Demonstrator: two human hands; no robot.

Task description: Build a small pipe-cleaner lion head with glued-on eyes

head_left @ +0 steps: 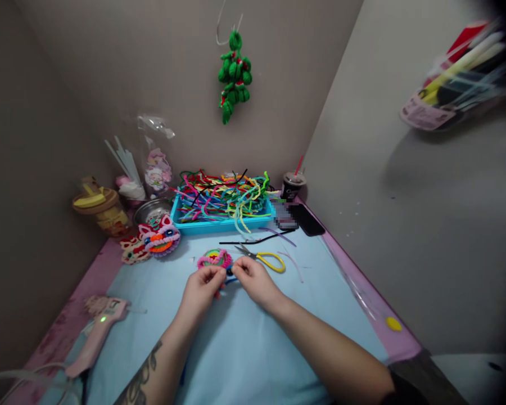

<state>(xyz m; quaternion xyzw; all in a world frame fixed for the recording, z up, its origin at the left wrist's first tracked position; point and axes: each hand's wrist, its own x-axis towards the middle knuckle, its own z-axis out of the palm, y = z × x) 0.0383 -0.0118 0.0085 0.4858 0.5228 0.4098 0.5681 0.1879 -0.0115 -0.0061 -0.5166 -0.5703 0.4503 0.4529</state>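
Pink glue gun lies near left on the table. Mid-table, left hand and right hand both pinch the near edge of a round pipe-cleaner piece: pink fuzzy rim, multicoloured centre, blue strand below. Just beyond it, yellow-handled scissors. Farther back, blue tray heaped with pipe cleaners.

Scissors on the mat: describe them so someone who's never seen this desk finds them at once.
Start at the blue tray of pipe cleaners against the back wall and come forward onto the light blue mat. The scissors lie flat just beyond the right hand, beside the pink craft piece. Their yellow loop handle sets them apart.
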